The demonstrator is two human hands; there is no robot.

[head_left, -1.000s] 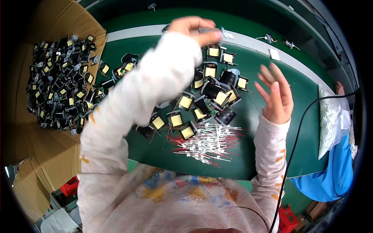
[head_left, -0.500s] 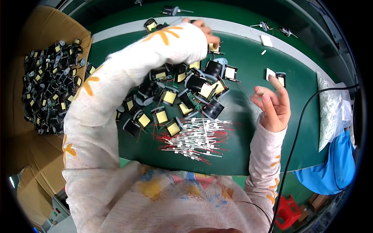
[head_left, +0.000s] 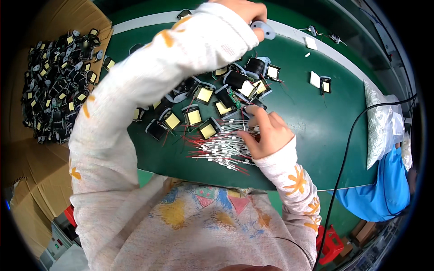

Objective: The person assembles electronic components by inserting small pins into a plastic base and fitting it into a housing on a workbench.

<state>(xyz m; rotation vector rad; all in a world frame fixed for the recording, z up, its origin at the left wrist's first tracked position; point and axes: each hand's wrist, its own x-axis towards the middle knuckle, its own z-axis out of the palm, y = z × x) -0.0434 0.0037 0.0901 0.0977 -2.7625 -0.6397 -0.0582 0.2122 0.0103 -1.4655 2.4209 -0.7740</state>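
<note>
My left hand (head_left: 244,11) is at the far edge of the table, fingers closed round a black part with a grey oval flange (head_left: 266,30). Most of that part is hidden behind the hand. My right hand (head_left: 271,135) hangs over a pile of short white wires with red ends (head_left: 221,149), thumb and index finger apart. Its fingertips are beside the wires and a black part at the pile's far side. Beyond the wires, several similar black parts with yellow pads (head_left: 204,95) lie jumbled, some showing green circuit boards; my left sleeve covers some of them.
At the left a cardboard box (head_left: 92,18) holds many more black parts. A single black part (head_left: 326,85) lies beside a white block (head_left: 314,79) at the right. Farther right are a clear bag of white pieces (head_left: 377,122), a black cable (head_left: 346,149) and blue cloth (head_left: 384,189).
My left hand has moved farther away and slightly right, now with a flanged black part in its grip. My right hand has come left and nearer, down to the wire pile.
</note>
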